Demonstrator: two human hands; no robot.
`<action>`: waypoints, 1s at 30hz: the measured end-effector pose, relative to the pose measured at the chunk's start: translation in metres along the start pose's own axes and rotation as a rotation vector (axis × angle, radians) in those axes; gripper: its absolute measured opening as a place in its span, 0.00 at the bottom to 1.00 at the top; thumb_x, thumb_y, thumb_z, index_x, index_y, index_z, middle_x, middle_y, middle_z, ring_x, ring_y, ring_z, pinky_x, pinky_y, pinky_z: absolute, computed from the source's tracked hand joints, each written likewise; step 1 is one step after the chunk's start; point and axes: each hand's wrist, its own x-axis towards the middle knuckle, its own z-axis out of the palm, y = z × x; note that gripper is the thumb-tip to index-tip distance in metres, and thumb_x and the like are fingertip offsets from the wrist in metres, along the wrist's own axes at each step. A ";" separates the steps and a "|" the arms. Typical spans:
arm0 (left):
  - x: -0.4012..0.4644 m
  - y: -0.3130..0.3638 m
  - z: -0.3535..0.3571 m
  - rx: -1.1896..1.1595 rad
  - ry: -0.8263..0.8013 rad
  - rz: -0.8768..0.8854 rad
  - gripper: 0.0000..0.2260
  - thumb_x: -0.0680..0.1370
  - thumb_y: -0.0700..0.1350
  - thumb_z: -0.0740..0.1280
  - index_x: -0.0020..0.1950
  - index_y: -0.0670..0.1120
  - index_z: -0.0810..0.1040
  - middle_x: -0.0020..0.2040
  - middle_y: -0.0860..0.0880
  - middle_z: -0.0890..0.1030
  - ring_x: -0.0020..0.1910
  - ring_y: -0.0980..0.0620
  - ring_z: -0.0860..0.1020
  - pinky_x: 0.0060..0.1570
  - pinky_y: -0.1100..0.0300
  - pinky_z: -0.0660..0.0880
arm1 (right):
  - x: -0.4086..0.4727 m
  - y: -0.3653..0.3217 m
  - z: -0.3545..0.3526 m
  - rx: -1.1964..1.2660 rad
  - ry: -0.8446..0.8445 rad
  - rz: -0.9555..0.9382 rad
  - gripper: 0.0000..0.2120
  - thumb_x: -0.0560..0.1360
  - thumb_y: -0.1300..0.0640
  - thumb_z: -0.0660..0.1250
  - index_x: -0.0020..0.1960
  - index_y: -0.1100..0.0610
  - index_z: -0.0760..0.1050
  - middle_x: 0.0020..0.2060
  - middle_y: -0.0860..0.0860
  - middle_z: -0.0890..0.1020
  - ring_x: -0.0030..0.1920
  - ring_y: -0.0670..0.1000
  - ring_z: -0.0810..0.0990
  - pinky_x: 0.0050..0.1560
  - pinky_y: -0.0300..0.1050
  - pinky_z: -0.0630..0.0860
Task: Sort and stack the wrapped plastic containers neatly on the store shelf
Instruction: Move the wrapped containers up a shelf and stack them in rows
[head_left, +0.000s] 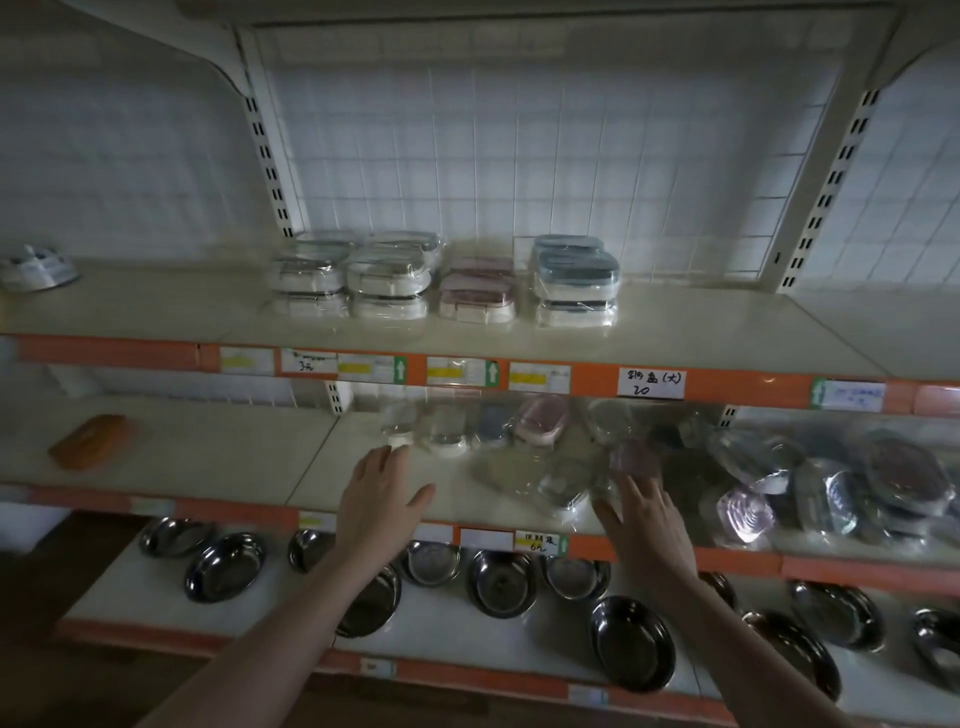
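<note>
**Head view: two bare hands reach into a store shelf of wrapped containers**

Head view looks down on three shelf levels. Both hands hover over the middle shelf (363, 499), fingers spread and nearly straight, holding nothing. Left hand (382, 496) sits with its fingertips just short of a small clear wrapped box (399, 427). Right hand (644, 514) has its fingertips at, perhaps touching, a pinkish wrapped box (635, 460); contact is too blurred to confirm.

Between and beyond the fingers, a loose row of wrapped boxes lies along the shelf back. Right of the right fingers, a jumbled heap (831, 483) of wrapped containers leans and overlaps. Above the fingers, on the top shelf, four tidy stacks (447, 283) already stand: two white, one pink, one blue.

Likely risks: slick film could let a box slip from a light grip, and pulling one piece from the heap could send its neighbours sliding off the shelf edge.

Hard to make out: the scene is dim, glare on the wrap hides lids and colours, price labels are unreadable, and the heap runs out of frame at right. Steel dishes (501, 582) fill the bottom shelf below the wrists
</note>
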 end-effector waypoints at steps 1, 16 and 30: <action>0.001 -0.007 0.001 0.007 -0.009 -0.012 0.26 0.79 0.55 0.62 0.72 0.44 0.63 0.69 0.47 0.67 0.68 0.47 0.64 0.63 0.56 0.66 | 0.002 -0.004 0.008 0.011 -0.014 -0.006 0.19 0.78 0.48 0.61 0.66 0.54 0.69 0.61 0.55 0.73 0.61 0.56 0.71 0.57 0.48 0.69; 0.084 -0.094 0.048 0.095 -0.167 -0.181 0.28 0.79 0.56 0.60 0.76 0.45 0.57 0.75 0.45 0.59 0.74 0.47 0.57 0.70 0.53 0.59 | 0.105 -0.064 0.136 0.024 -0.249 -0.083 0.23 0.79 0.45 0.56 0.72 0.52 0.62 0.65 0.53 0.69 0.66 0.54 0.67 0.64 0.46 0.65; 0.168 -0.180 0.183 0.042 -0.186 -0.086 0.29 0.79 0.53 0.62 0.76 0.47 0.56 0.77 0.46 0.57 0.75 0.48 0.55 0.71 0.54 0.58 | 0.167 -0.078 0.281 0.010 -0.163 -0.053 0.24 0.79 0.47 0.58 0.72 0.54 0.61 0.66 0.54 0.68 0.66 0.55 0.66 0.64 0.46 0.65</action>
